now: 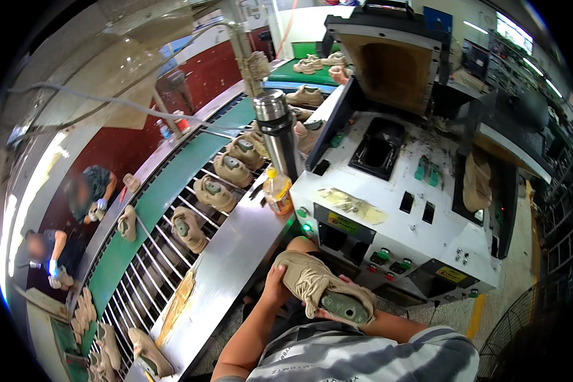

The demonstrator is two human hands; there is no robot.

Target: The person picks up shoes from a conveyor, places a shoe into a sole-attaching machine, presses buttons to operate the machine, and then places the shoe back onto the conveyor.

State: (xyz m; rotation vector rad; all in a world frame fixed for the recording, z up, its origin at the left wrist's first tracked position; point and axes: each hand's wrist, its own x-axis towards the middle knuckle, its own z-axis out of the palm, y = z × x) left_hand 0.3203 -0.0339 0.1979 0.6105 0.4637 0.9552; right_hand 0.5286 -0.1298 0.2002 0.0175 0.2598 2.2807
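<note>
A beige lace-up sneaker [305, 280] is held in front of my body, its opening with a dark green insole facing up toward me. My left hand [275, 286] is closed around the toe end. Around the heel end my right hand [372, 317] is closed too, mostly hidden behind the shoe. Just beyond the sneaker stands a white machine [388, 210] with a raised padded lid [388, 63] and an open black well [379, 148]. In its right-hand station rests another beige shoe [477, 181], under a tilted cover.
Left of me, a metal ledge [235, 248] borders a roller rack holding several beige sneakers [188, 229]. A steel thermos [277, 134] and a small orange-yellow bottle [277, 192] stand on the ledge. Beyond runs a green conveyor belt [156, 200]; two people work across it. A fan cage [509, 344] is at lower right.
</note>
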